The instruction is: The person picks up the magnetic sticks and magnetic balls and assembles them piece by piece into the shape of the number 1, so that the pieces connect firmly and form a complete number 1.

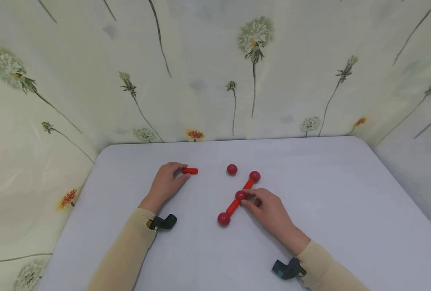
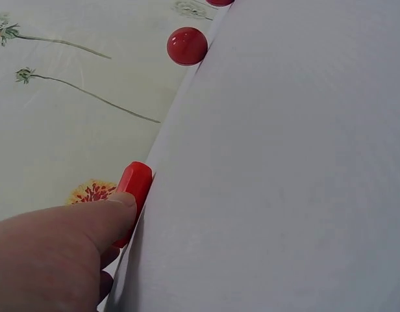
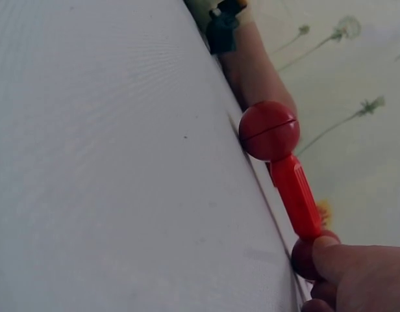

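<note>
My left hand [image 1: 166,182] pinches one end of a short red rod [image 1: 191,171] between thumb and fingers, low over the white table. In the left wrist view the thumb lies along the ridged rod [image 2: 139,179]. With thumb and fingertips my right hand [image 1: 273,211] grips the middle ball [image 1: 240,195] of a straight red piece. That piece has a near ball [image 1: 223,219], a far ball [image 1: 254,176] and a red rod [image 1: 233,207] on each side of the middle. The right wrist view shows the near ball [image 3: 269,131] with a seam across it.
A loose red ball [image 1: 231,169] lies on the white table [image 1: 332,182] between the left hand and the far ball. Behind the table hangs a pale curtain [image 1: 201,60] with dandelion prints. Dark wrist cameras [image 1: 166,222] sit at both sleeves.
</note>
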`<state>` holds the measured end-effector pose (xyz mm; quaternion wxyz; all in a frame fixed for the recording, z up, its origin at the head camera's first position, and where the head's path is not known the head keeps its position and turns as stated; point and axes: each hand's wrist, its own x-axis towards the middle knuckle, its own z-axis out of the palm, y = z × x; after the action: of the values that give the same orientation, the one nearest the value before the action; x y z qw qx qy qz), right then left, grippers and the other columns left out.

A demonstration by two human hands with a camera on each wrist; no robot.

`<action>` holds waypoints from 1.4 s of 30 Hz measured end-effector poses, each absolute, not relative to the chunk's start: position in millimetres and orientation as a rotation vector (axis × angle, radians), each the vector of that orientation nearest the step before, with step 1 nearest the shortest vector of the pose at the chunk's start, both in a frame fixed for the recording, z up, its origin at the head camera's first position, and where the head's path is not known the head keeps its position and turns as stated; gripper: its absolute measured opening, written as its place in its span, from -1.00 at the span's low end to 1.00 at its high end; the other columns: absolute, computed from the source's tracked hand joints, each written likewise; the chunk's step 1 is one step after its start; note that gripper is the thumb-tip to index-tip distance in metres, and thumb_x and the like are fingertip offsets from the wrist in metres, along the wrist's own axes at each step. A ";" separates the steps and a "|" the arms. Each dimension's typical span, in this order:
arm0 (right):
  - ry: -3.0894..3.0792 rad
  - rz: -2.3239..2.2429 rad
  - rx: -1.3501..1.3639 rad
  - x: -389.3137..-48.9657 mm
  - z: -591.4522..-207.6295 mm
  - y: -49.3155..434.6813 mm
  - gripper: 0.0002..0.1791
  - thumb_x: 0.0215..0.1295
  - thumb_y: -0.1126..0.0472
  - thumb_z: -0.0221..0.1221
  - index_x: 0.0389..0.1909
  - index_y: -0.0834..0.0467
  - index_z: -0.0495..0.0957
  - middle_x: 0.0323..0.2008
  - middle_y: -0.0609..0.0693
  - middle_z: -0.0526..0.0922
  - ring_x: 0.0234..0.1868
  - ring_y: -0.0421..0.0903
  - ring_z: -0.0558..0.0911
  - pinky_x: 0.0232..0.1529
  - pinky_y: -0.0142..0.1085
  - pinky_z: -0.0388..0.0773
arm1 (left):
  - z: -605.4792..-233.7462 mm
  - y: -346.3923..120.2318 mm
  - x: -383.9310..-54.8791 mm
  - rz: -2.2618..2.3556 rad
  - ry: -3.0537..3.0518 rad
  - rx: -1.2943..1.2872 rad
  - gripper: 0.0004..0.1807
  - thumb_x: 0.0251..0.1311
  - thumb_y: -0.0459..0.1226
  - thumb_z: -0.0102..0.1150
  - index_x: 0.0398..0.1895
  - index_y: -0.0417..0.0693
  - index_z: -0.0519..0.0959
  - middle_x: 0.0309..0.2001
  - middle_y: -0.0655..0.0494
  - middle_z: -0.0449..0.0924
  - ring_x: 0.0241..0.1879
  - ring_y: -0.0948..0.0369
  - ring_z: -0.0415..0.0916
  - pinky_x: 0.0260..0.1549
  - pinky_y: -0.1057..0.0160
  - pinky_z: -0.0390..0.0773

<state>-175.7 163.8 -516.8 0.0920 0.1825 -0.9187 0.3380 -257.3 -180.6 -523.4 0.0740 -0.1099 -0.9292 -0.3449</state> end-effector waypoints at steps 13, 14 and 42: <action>-2.741 0.989 0.509 -180.7 -514.7 170.8 -0.61 0.18 0.07 0.42 0.04 -0.02 0.63 -0.26 -0.21 0.60 -0.50 -0.23 0.45 -0.49 -0.38 0.46 | -521.0 -179.0 -254.9 -1.006 -2.776 -0.315 -0.66 0.26 -0.06 0.30 0.03 0.03 0.65 -0.01 0.13 0.60 0.05 0.09 0.44 0.07 0.04 0.43; -2.741 0.989 0.510 -180.9 -514.6 171.1 -0.61 0.18 0.07 0.42 0.04 -0.02 0.63 -0.26 -0.21 0.59 -0.51 -0.23 0.45 -0.49 -0.38 0.45 | -521.2 -179.0 -255.0 -1.003 -2.774 -0.318 -0.66 0.26 -0.05 0.30 0.02 0.03 0.65 -0.02 0.13 0.60 0.04 0.10 0.44 0.07 0.04 0.43; -2.761 1.022 0.496 -187.0 -514.7 174.3 -0.61 0.19 0.07 0.41 0.05 -0.02 0.63 -0.25 -0.22 0.60 -0.51 -0.21 0.47 -0.50 -0.37 0.45 | -519.7 -174.8 -247.4 -0.931 -2.741 -0.238 -0.74 0.20 -0.18 0.35 -0.06 -0.04 0.70 -0.17 0.03 0.59 -0.16 0.06 0.40 -0.15 0.08 0.40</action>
<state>-187.0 174.3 -514.7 0.0780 0.1657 -0.9219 0.3414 -247.4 -174.8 -519.7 0.1181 -0.0813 -0.9371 -0.3183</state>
